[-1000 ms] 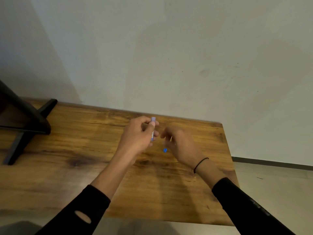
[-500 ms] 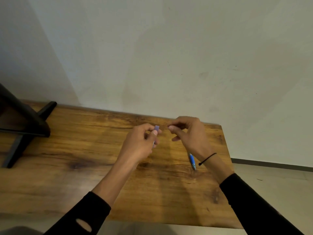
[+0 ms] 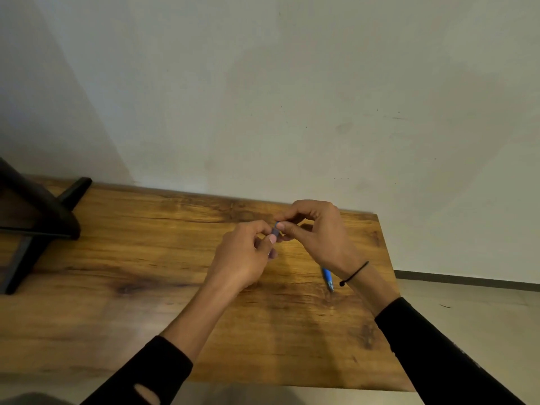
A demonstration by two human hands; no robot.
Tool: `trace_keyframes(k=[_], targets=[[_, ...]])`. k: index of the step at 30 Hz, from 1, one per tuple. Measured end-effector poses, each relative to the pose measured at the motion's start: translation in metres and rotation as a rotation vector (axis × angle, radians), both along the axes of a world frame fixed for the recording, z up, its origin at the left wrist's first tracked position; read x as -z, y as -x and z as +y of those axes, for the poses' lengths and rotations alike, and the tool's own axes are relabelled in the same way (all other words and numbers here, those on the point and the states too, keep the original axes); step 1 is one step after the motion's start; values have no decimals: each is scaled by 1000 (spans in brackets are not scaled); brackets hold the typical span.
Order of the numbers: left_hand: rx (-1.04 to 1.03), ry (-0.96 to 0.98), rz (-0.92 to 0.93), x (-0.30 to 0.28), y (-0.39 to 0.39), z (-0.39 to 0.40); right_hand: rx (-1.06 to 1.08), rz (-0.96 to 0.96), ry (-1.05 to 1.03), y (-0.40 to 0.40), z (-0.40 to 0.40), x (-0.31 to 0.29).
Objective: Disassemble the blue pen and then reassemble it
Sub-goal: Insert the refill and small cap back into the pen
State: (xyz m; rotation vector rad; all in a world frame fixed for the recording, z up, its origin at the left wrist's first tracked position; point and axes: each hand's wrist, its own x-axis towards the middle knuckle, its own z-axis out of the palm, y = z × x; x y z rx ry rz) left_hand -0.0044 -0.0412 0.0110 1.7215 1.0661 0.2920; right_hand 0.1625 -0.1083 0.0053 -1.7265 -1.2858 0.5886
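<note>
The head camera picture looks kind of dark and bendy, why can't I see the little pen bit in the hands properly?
Head view: dim light, so the pen piece pinched between the left hand and right hand is small, shaded and mostly hidden by fingers. Head view: the wide lens bends the table edges. Head view: soft shadows fall on the wall, with no strong glare.

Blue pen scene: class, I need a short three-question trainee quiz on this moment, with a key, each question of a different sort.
1. True or false: both hands pinch the same small blue pen piece above the wooden table.
2. Where does the other blue pen part lie?
A. In the left hand
B. On the table, by the right hand's wrist
C. On the floor
3. Fill in: the right wrist wears a thin black ____.

Key: 1 true; 2 B; 3 band.
</note>
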Motion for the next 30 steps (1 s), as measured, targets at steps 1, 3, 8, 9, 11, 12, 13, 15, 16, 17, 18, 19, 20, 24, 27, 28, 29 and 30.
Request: trace_keyframes(k=[1,3,8,9,11,12,13,15,16,17,18,19,20,24,27,28,29,30], targets=[[11,-9,10,0,0,0,0,1,5,0,0,0],[21,-19,24,-1,1,0,2,5,14,0,0,1],[15,-41,39,-1,1,-1,0,20,49,1,1,3],[15,-44,40,0,1,0,0,26,51,2,0,3],[2,-25,23,2,2,1,-6,30,49,2,1,4],[-19,4,-2,3,2,2,-18,21,52,2,1,4],[-47,45,-36,4,2,2,-41,-7,61,2,1,4],[-116,159,-123,5,1,3,-118,-143,106,5,-1,5],[-146,215,-163,6,0,4,-160,-247,137,7,-2,8],[-167,253,-187,7,-2,4,-195,-349,159,11,-4,10],[-177,271,-192,8,-3,4,-210,-429,155,14,-5,12],[-178,279,-189,10,-4,4,-210,-484,135,16,-7,11],[-174,286,-187,11,-5,3,-208,-541,110,15,-8,10],[-120,204,-115,15,-8,1,-208,-861,132,9,-12,9],[-28,-128,114,23,-1,5,-242,-885,292,3,-14,20],[-19,-232,157,26,2,5,-257,-872,336,1,-15,26],[-10,-336,179,31,5,4,-265,-854,371,-3,-16,33],[12,-426,196,38,9,2,-272,-837,393,-6,-16,39]])
